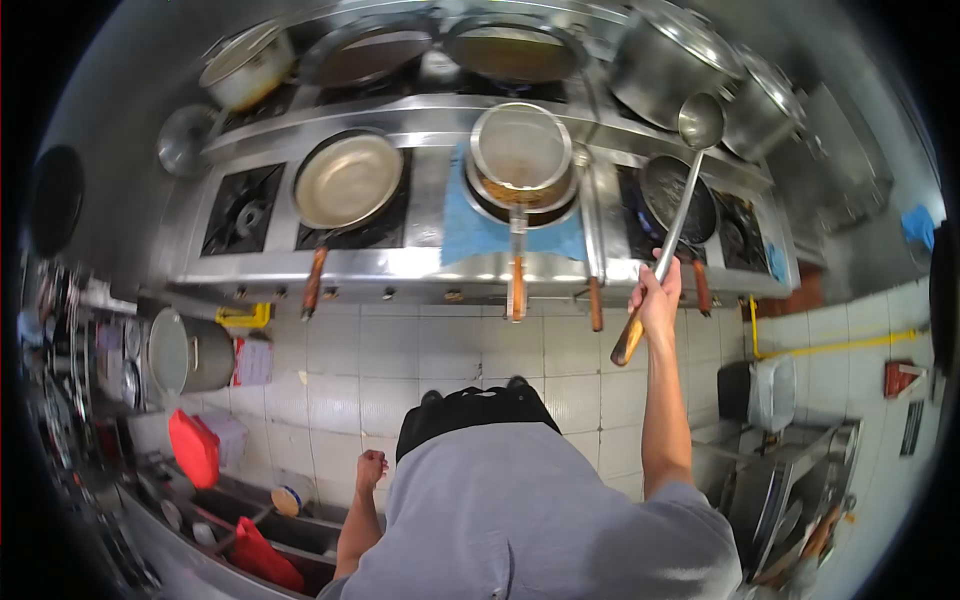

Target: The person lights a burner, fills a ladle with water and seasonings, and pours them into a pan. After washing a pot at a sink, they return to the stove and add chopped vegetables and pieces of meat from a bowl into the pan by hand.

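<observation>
A long-handled ladle [685, 203] is gripped in my right hand [657, 297], fingers wrapped round the lower handle above its wooden end. Its metal bowl points away from me, in front of the big lidded pots in this view. Behind the ladle's shaft, a small dark frying pan [668, 190] with a reddish handle sits on the right burner; a little of the pan is hidden. My left hand [372, 468] hangs low beside my body, fingers curled into a loose fist, nothing visible in it.
The stove carries a wide pan [348, 183] at left and a sieve [520, 147] over a bowl on a blue cloth [460, 235]. Several handles overhang the front edge. Two woks and lidded pots [665, 75] line the back. A large pot [190, 352] stands at left.
</observation>
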Action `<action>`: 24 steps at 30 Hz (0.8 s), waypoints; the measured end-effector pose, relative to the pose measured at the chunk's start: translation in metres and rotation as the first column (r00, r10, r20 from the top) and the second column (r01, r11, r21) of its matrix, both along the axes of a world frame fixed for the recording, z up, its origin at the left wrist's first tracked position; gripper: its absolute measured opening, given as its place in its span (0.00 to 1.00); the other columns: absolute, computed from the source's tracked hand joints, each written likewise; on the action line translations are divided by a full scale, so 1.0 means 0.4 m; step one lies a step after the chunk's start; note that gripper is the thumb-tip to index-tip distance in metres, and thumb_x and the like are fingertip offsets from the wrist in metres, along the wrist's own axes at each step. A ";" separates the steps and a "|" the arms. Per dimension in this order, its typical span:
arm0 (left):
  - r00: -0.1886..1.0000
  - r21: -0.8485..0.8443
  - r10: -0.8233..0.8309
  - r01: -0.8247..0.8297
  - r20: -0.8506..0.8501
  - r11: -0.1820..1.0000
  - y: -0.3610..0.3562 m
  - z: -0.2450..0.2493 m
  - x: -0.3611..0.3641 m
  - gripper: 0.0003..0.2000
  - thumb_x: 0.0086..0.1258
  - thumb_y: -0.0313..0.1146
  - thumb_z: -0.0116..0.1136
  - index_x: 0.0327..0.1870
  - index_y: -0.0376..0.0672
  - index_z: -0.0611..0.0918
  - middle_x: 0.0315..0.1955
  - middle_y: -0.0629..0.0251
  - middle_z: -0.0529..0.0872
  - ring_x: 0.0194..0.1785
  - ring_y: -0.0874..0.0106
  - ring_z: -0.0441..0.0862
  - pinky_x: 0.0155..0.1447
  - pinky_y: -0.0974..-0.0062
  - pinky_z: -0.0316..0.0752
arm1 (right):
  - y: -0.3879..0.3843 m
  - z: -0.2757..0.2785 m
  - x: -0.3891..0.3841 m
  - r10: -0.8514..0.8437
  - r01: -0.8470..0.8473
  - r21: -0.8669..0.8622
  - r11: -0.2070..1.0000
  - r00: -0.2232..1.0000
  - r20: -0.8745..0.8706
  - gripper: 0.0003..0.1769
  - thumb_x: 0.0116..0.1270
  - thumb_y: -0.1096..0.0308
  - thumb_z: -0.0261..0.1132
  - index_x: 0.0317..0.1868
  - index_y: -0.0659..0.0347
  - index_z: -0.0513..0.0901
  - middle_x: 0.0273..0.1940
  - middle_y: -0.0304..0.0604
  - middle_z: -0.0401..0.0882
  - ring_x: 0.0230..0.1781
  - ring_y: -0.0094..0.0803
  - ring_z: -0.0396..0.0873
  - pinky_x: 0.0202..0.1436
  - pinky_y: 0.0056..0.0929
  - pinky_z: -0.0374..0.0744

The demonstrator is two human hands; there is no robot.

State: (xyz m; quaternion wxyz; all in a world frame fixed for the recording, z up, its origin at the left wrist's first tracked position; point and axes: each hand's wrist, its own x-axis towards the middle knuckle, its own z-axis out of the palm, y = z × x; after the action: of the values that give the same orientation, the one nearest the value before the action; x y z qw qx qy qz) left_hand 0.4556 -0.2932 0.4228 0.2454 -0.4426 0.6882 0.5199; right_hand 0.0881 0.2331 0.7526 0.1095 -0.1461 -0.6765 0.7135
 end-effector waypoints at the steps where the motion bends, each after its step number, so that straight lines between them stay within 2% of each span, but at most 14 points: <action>1: 0.999 0.015 0.030 -0.030 -0.017 0.999 -0.016 -0.006 0.016 0.09 0.72 0.36 0.54 0.39 0.39 0.80 0.25 0.64 0.84 0.26 0.75 0.82 0.25 0.75 0.77 | -0.071 0.023 0.007 0.056 -0.060 -0.076 0.995 0.997 -0.045 0.20 0.70 0.75 0.55 0.61 0.60 0.64 0.21 0.36 0.66 0.11 0.21 0.65 0.12 0.23 0.68; 3: 0.996 0.045 0.072 -0.069 -0.055 0.997 -0.050 -0.021 0.031 0.09 0.71 0.36 0.55 0.39 0.39 0.80 0.25 0.64 0.84 0.26 0.75 0.82 0.25 0.75 0.77 | -0.201 0.065 0.027 0.251 -0.256 -0.186 0.949 0.967 -0.049 0.21 0.69 0.75 0.56 0.61 0.59 0.64 0.21 0.35 0.67 0.11 0.21 0.64 0.11 0.24 0.68; 5: 0.991 0.048 0.112 -0.108 -0.073 0.993 -0.089 -0.029 0.037 0.09 0.71 0.36 0.56 0.39 0.39 0.80 0.25 0.64 0.84 0.27 0.75 0.82 0.26 0.75 0.77 | -0.331 0.085 0.033 0.375 -0.360 -0.264 0.895 0.927 0.007 0.20 0.68 0.75 0.56 0.60 0.58 0.67 0.22 0.35 0.67 0.11 0.21 0.64 0.10 0.24 0.67; 7: 0.983 0.048 0.154 -0.149 -0.097 0.988 -0.124 -0.029 0.046 0.09 0.71 0.36 0.56 0.38 0.38 0.80 0.26 0.64 0.84 0.27 0.75 0.82 0.26 0.75 0.77 | -0.452 0.091 0.029 0.542 -0.514 -0.240 0.823 0.838 0.063 0.20 0.69 0.74 0.57 0.60 0.60 0.69 0.22 0.33 0.65 0.11 0.19 0.63 0.11 0.22 0.67; 10: 0.968 0.035 0.211 -0.208 -0.138 0.977 -0.177 -0.009 0.071 0.09 0.71 0.36 0.56 0.39 0.38 0.79 0.26 0.65 0.84 0.26 0.76 0.81 0.26 0.75 0.77 | -0.626 0.034 0.006 0.686 -0.660 -0.187 0.727 0.710 0.161 0.19 0.69 0.73 0.59 0.59 0.61 0.68 0.18 0.32 0.65 0.12 0.21 0.65 0.12 0.25 0.67; 16: 0.908 0.046 0.412 -0.409 -0.073 0.911 -0.239 -0.008 0.211 0.08 0.71 0.35 0.56 0.42 0.39 0.79 0.25 0.66 0.83 0.25 0.76 0.80 0.26 0.75 0.76 | -0.877 -0.060 -0.033 0.743 -0.800 -0.003 0.601 0.557 0.371 0.21 0.68 0.72 0.60 0.59 0.65 0.66 0.21 0.33 0.66 0.14 0.22 0.67 0.16 0.29 0.71; 19: 0.870 0.094 0.493 -0.489 -0.023 0.867 -0.232 -0.031 0.323 0.08 0.71 0.34 0.55 0.42 0.40 0.78 0.26 0.67 0.83 0.26 0.75 0.80 0.26 0.74 0.77 | -0.954 -0.063 -0.039 0.737 -0.826 0.065 0.561 0.533 0.416 0.21 0.68 0.72 0.60 0.59 0.66 0.66 0.24 0.36 0.68 0.16 0.24 0.69 0.16 0.30 0.72; 24: 0.818 0.097 0.561 -0.573 0.123 0.814 -0.167 -0.071 0.469 0.09 0.72 0.35 0.54 0.45 0.40 0.78 0.28 0.64 0.83 0.27 0.71 0.81 0.28 0.69 0.78 | -1.026 -0.109 -0.068 0.691 -0.799 0.085 0.596 0.564 0.453 0.17 0.67 0.72 0.60 0.53 0.66 0.67 0.27 0.37 0.69 0.18 0.25 0.70 0.17 0.31 0.73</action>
State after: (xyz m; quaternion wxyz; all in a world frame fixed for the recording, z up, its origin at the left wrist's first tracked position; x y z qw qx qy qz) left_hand 0.6431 -0.3601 0.3944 0.1379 -0.6334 0.4782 0.5925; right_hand 0.0610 -0.1775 0.7091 -0.3166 0.0409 -0.7748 0.5457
